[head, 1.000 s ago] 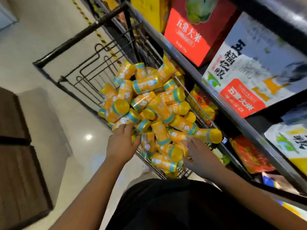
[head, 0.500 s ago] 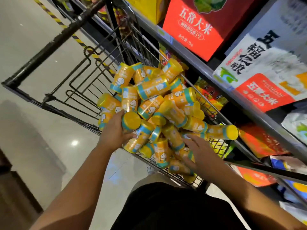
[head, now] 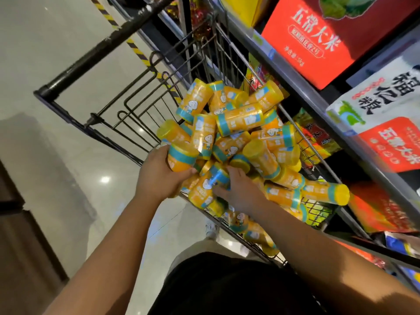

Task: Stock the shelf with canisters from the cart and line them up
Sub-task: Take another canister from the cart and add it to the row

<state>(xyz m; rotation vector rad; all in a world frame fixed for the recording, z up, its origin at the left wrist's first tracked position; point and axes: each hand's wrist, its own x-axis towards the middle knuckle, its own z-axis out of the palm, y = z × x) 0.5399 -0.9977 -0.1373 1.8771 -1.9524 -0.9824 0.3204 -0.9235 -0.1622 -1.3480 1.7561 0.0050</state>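
Several yellow canisters [head: 238, 123] with teal bands and yellow lids lie heaped in a black wire cart [head: 145, 105]. My left hand [head: 159, 178] grips one canister [head: 181, 155] at the pile's near left edge, its fingers curled under it. My right hand [head: 243, 192] reaches into the near side of the heap, with fingers and thumb round another canister [head: 208, 187]. One canister [head: 325, 194] pokes out over the cart's right rim toward the shelf [head: 295, 87].
The shelf runs along the right with a red rice box [head: 318, 42] and a white rice bag [head: 386, 105] on it, and packets on the lower tier [head: 318, 137]. The cart's black handle bar [head: 91, 62] lies far left. Pale tiled floor [head: 56, 42] spreads to the left.
My left hand has closed round a canister and lifted it at the pile's edge. My right hand has moved left into the heap and taken hold of another canister.
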